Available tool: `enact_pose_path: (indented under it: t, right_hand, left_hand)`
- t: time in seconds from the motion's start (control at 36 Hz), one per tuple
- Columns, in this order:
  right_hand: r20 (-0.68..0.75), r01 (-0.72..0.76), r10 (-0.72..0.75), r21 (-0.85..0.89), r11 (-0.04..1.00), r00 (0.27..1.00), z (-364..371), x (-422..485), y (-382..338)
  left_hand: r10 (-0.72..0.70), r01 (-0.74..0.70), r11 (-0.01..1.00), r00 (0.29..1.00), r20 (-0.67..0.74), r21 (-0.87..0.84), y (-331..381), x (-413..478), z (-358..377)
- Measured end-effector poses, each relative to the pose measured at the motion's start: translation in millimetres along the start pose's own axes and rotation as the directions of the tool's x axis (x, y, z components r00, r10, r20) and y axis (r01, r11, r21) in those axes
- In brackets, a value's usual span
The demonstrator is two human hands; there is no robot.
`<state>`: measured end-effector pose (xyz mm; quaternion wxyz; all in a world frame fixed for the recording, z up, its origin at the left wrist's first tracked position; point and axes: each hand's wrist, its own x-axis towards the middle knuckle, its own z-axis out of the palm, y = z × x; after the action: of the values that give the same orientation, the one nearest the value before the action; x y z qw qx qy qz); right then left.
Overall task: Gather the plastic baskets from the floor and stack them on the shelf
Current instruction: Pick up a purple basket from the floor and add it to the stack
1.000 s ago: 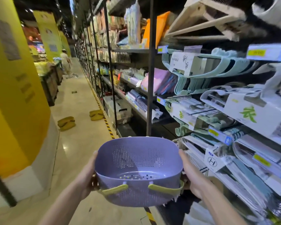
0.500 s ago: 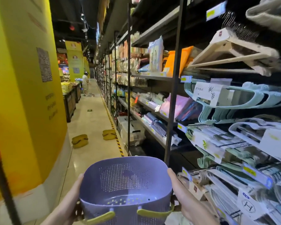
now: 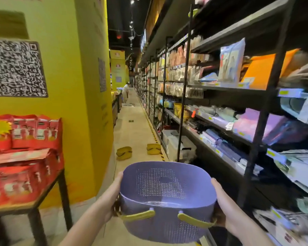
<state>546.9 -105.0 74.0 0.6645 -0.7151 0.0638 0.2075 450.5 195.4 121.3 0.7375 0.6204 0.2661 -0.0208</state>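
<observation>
Above the floor (image 3: 137,132), purple perforated basket (image 3: 167,189) gripped at both sides by left hand (image 3: 112,197) and right hand (image 3: 220,201). Farther along, two yellow baskets (image 3: 124,153) (image 3: 153,149) near the shelf (image 3: 220,128).

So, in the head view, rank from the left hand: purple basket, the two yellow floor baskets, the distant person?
1. Purple basket, held in the left hand.
2. Left yellow basket and right yellow basket, on the floor ahead; too close to call.
3. Person, far down the aisle.
</observation>
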Motion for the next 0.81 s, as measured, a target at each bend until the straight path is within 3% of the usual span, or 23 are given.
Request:
enact_pose_path:
  t: [0.33, 0.5, 0.72, 0.81]
  right_hand:
    - [0.073, -0.028, 0.030, -0.036, 0.999, 0.997, 74, 88, -20]
    - [0.103, -0.059, 0.062, -0.039, 0.998, 0.993, 92, 152, -35]
    - [0.138, 0.048, -0.043, -0.035, 0.998, 0.990, 114, 234, -72]
    - [0.171, 0.020, -0.017, -0.017, 1.000, 0.985, 118, 274, -87]
  left_hand:
    - [-0.033, 0.041, 0.997, 0.993, -0.115, 0.069, 22, 68, -72]
    - [-0.003, 0.006, 1.000, 0.987, -0.161, 0.014, 40, 110, -78]
    - [0.015, -0.016, 1.000, 0.982, -0.191, -0.007, 76, 193, -79]
    - [0.003, -0.010, 1.000, 0.976, -0.216, -0.028, 91, 230, -77]
